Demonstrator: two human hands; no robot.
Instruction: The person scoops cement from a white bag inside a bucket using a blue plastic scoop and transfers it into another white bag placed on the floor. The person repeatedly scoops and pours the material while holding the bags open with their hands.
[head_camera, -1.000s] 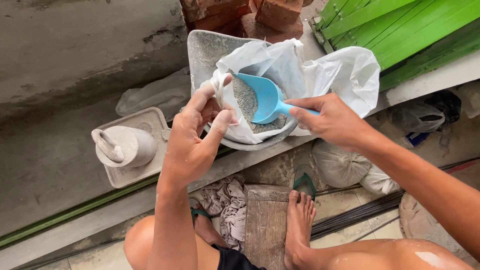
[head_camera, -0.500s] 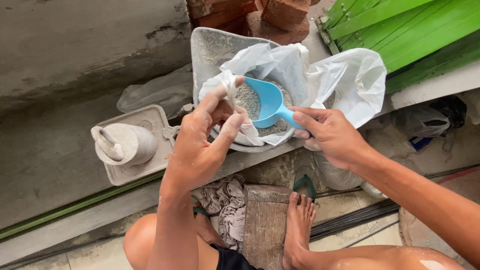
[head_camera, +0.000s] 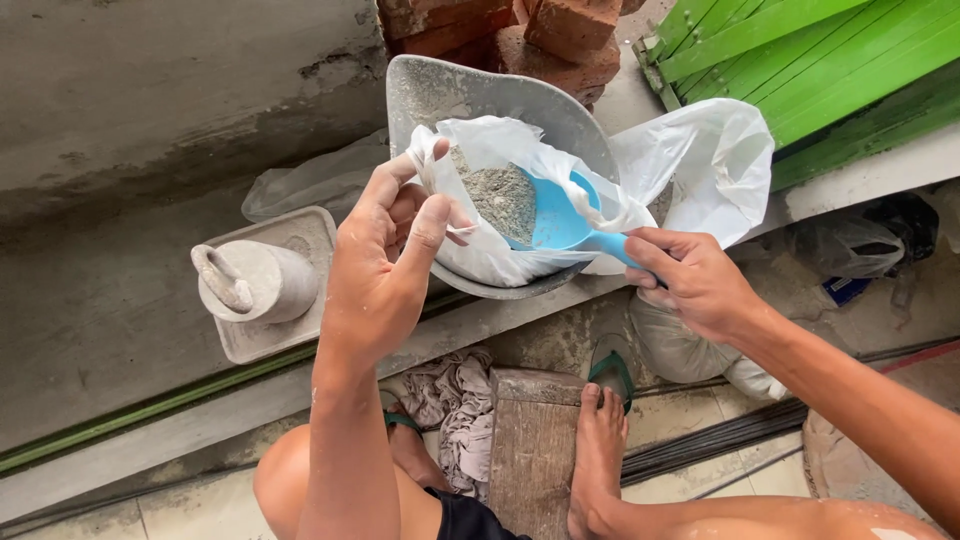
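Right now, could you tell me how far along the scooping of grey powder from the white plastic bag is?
Done: the white plastic bag sits opened in the grey metal pan. In hand: the left hand holds the bag's edge while the right hand grips the blue plastic scoop, loaded with grey powder. Left: the scoopful has not been emptied anywhere.

The blue scoop (head_camera: 560, 220) is mostly buried in the white plastic bag (head_camera: 690, 160), so its handle disappears under the right hand (head_camera: 695, 285) and you can't tell how full it really is under the grey powder (head_camera: 500, 200). The grey pan (head_camera: 450, 95) is half covered by that bag, and the left hand (head_camera: 385, 270) blocks the bag's near edge. Up top the red bricks (head_camera: 570, 30) and green boards (head_camera: 800, 50) get chopped off by the frame, and the dark bundle (head_camera: 870, 240) at right is too murky to make out.
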